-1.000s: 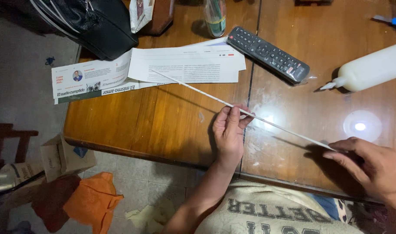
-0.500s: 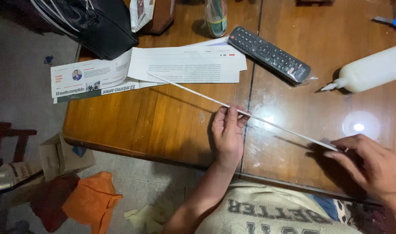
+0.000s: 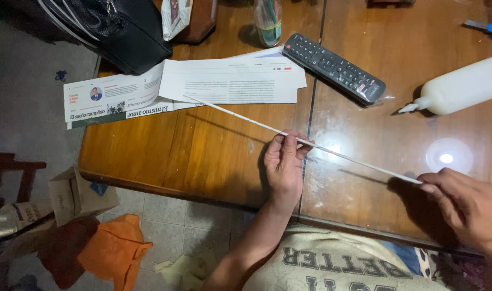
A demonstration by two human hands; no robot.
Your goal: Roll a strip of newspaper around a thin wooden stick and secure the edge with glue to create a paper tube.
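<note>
The long, thin white rolled-paper stick [image 3: 310, 144] was already wound tight along its whole length and lay slanted just above the brown wooden tabletop [image 3: 203, 145]. The left hand [image 3: 285, 164] pinched it near the middle, fingers curled around it; the right hand [image 3: 469, 207] pinched its near end between thumb and fingertips. Its far tip reached the printed white paper sheets [image 3: 229, 81], which lay flat with a strip of coloured headlines at their left edge. Whether the end had been glued I could not tell; the white plastic squeeze bottle [image 3: 461, 86] lay on its side, nozzle toward the stick, well apart. A black remote control [image 3: 335, 67] lay beside the sheets, a black bag [image 3: 122, 27] at the corner.
</note>
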